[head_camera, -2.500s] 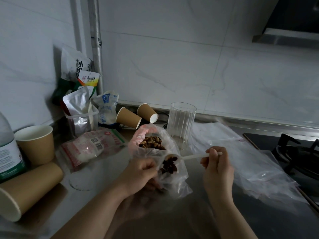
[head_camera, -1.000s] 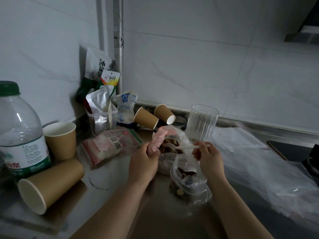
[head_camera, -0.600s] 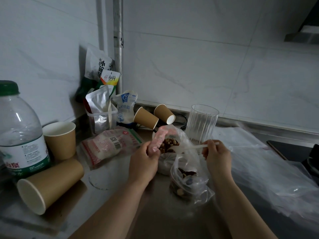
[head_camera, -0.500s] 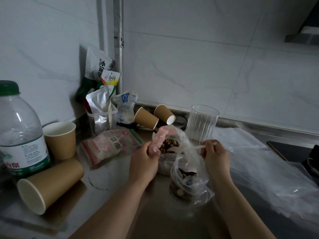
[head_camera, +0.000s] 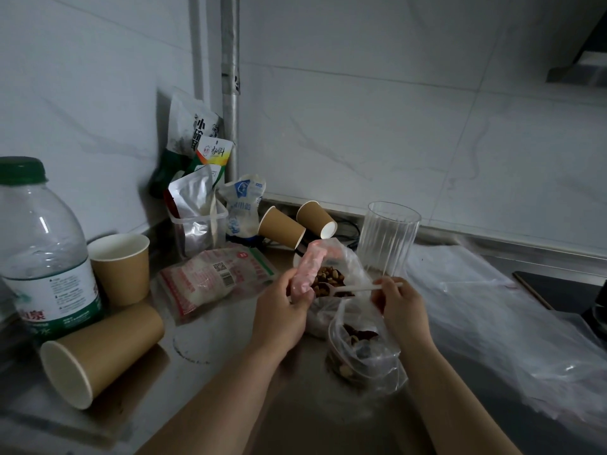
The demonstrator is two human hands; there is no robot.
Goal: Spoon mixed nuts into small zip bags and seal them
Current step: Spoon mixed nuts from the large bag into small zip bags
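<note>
A large clear bag of mixed nuts [head_camera: 330, 278] stands open on the steel counter. My left hand [head_camera: 282, 310] grips its rolled pink rim and holds it open. My right hand [head_camera: 399, 305] pinches the handle of a white plastic spoon [head_camera: 358, 288], whose bowl lies inside the bag among the nuts. In front of it, under my right hand, sits a small clear zip bag [head_camera: 361, 353], open at the top, with some nuts and dried fruit in it.
A ribbed glass [head_camera: 387, 239] stands just behind the nut bag. Empty clear bags [head_camera: 492, 310] spread to the right, a stove [head_camera: 578, 297] beyond. Left: a water bottle [head_camera: 42, 251], paper cups [head_camera: 120, 267] upright and lying, snack packets [head_camera: 213, 277].
The view has shifted left since the earliest frame. The spoon has gone from over the small zip bag back into the nut bag, and my left hand has moved to the nut bag's rim.
</note>
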